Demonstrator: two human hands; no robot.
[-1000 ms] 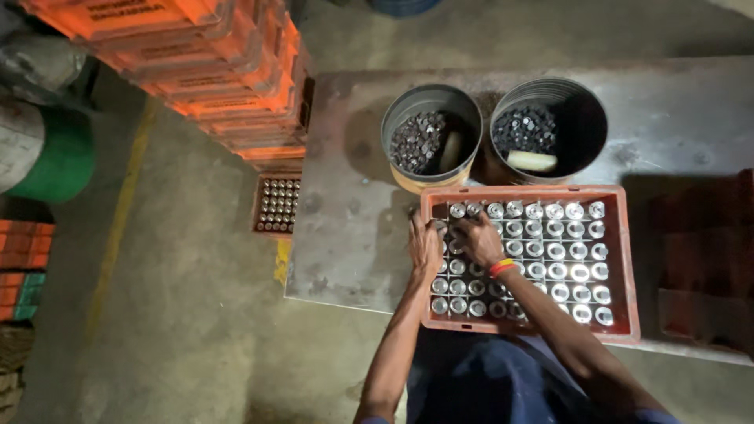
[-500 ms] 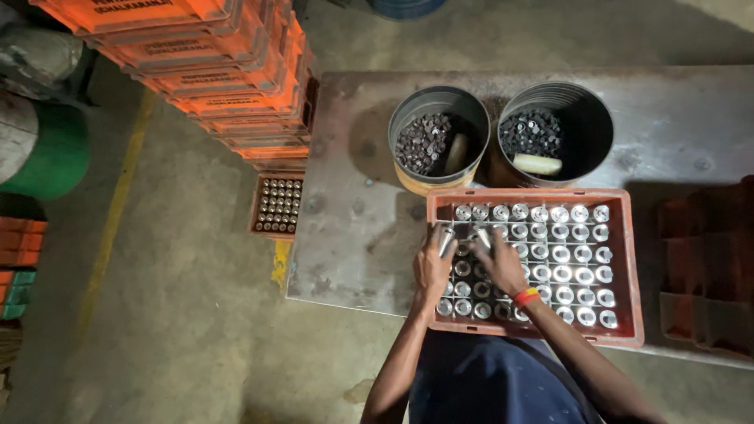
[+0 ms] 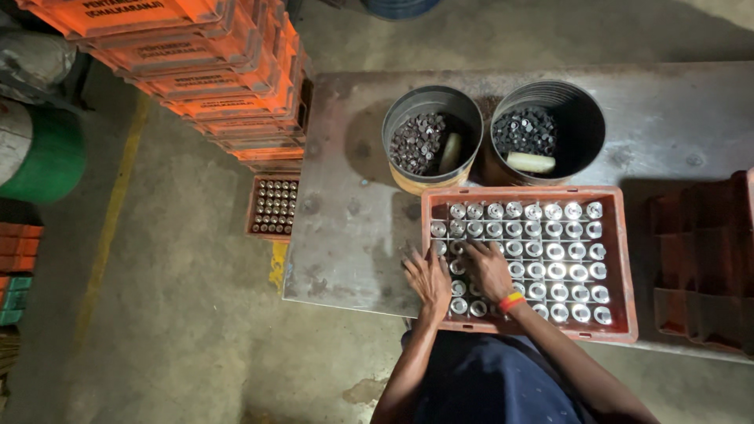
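Both my hands, left hand [image 3: 428,279] and right hand [image 3: 488,269], rest flat and open on shiny metal cylinders [image 3: 554,253] in the orange plastic crate [image 3: 621,259] at the surface's [image 3: 345,228] near edge.

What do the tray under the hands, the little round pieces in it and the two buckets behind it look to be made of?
The tray looks like moulded plastic: matte orange-red, thick rounded rim. The round pieces seem to be metal, with bright silvery glints. The buckets look like dull grey sheet metal with thin rims, though painted plastic cannot be ruled out. The left hand and right hand rest on the pieces.
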